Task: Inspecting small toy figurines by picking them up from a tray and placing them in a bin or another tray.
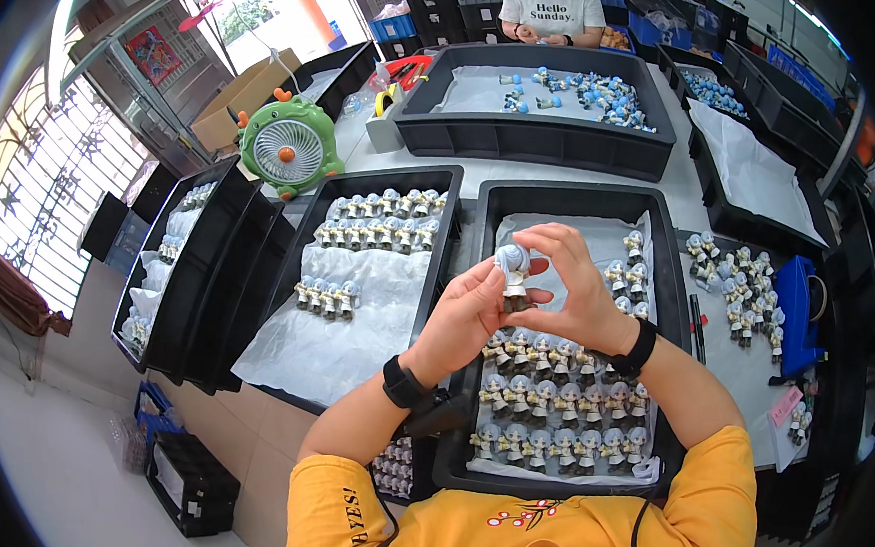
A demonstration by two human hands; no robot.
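Between both hands I hold one small figurine (514, 277) with pale silver-blue hair, a white top and a dark base, upright above the black tray in front of me. My left hand (471, 301) pinches it from the left side. My right hand (581, 290) curves around it, thumb at its base and forefinger by its head. Beneath lies the black tray (459, 463), lined with white paper and filled with rows of like figurines (566, 406). Another black tray (447, 188) on the left carries two rows at the far end and a short row nearer.
A green fan (290, 147) and a tape dispenser (384, 126) stand beyond the left tray. Farther off, a large tray (539, 132) has blue-haired pieces, with a co-worker (552, 11) behind it. Loose figurines (749, 294), a pen (696, 323) and a blue bin (799, 317) are at right.
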